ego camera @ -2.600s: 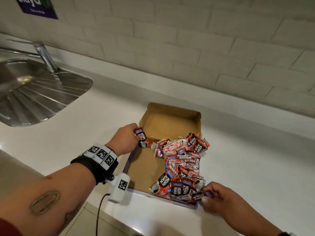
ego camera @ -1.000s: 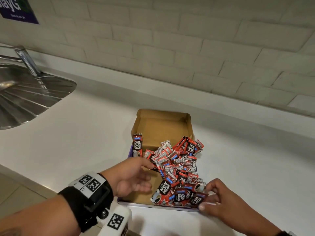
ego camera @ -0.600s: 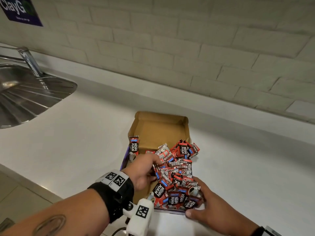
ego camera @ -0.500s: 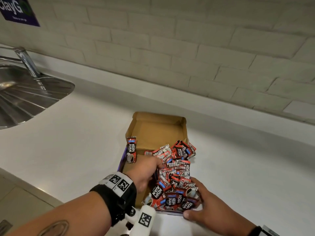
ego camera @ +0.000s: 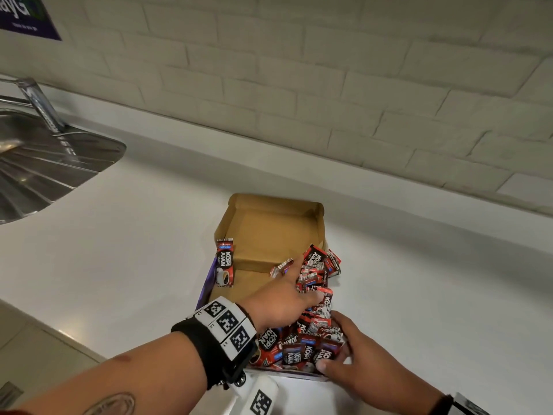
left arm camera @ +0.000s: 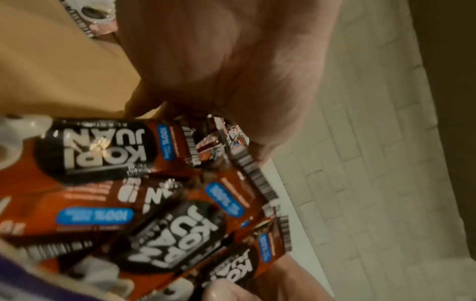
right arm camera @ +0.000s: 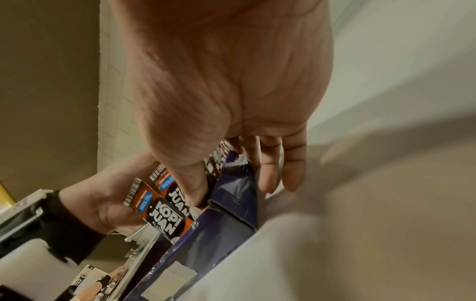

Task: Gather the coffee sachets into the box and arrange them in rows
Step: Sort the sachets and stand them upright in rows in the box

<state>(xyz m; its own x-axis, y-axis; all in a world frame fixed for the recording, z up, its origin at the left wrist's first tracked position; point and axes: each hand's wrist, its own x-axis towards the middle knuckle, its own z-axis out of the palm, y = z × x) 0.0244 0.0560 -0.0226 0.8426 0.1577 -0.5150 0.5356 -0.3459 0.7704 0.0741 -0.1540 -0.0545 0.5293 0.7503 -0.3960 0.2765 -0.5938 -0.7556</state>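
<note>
Clearly, in the head view, the coffee sachets (ego camera: 314, 310) are lying in a loose heap along the right side of the open box (ego camera: 269, 229) on the white table (ego camera: 119, 250), with only one sachet (ego camera: 225, 266) standing apart against the left wall, so gathering looks nearly done while the rows are hardly begun. The left hand (ego camera: 284, 298) is reaching into the heap with fingers stretched out, and the right hand (ego camera: 359, 363) is bracing the near right corner, fingers fairly straight against the sachets there. A steel sink (ego camera: 45, 163) is sitting well apart at the left. In the left wrist view, the palm (left arm camera: 219, 71) is hovering over jumbled sachets (left arm camera: 103, 150); whether the fingertips are pinching one is probably not decidable, as they are blurred. In the right wrist view, the right hand's fingers (right arm camera: 283, 167) are lying straight along the box's purple outer wall (right arm camera: 231, 203), thumb on the sachets, gripping nothing.
</note>
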